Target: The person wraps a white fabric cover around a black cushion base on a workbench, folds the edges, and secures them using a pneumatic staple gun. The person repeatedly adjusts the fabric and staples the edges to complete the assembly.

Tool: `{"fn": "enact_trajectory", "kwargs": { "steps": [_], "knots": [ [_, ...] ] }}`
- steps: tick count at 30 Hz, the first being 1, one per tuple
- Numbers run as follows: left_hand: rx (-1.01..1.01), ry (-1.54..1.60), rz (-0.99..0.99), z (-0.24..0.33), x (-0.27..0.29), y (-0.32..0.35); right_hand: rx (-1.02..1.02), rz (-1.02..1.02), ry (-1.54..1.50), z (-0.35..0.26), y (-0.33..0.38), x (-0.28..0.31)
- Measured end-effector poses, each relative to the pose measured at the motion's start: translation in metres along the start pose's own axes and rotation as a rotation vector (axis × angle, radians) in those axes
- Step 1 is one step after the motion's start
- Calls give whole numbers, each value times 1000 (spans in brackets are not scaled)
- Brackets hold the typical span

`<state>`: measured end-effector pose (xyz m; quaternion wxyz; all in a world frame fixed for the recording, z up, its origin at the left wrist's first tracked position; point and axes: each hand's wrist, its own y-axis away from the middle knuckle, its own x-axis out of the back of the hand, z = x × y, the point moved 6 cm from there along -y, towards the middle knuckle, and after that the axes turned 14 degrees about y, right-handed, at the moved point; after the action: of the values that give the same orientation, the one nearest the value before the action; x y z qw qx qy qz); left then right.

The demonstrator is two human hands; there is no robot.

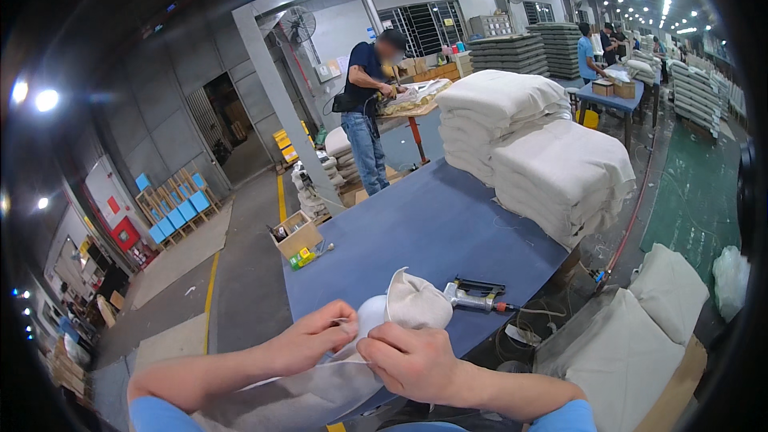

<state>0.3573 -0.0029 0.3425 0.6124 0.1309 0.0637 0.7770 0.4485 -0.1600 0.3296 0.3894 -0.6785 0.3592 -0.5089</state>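
Note:
My left hand (318, 338) pinches an edge of beige fabric (419, 302) close above the near end of the table. Beside it, my right hand (416, 362) is closed on the same cloth, thumb and fingertips pressed together. Between the two hands shows a smooth white piece (370, 316), which the cloth partly wraps; its kind I cannot make out. A corner of the fabric folds up beyond my right hand, and more of it hangs below my forearms. Just right of the cloth, a pneumatic staple gun (474, 298) lies on the table with its hose attached.
The blue-topped table (384, 224) carries tall stacks of beige cushions (560, 168) at its far right. A wooden box (296, 236) and a small green-yellow carton (302, 258) sit at its left edge. More cushions (616, 344) lie at lower right. A co-worker (368, 112) stands beyond the table.

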Motion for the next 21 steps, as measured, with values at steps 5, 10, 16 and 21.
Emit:
{"fn": "enact_trajectory", "kwargs": {
  "steps": [5, 10, 16, 21],
  "knots": [
    [-58, -57, -90, -33, -11, -62, 74, 15, -98, -2, 9, 2],
    [-14, 352, -206, -39, -48, -74, 48, -101, -65, -3, 6, 16],
    [-48, 491, -90, -59, -50, -78, -53, -98, -73, -14, 3, 1],
    [-134, 650, -139, -68, -44, -79, -53, -318, -120, -28, -8, -35]
  ]
}}
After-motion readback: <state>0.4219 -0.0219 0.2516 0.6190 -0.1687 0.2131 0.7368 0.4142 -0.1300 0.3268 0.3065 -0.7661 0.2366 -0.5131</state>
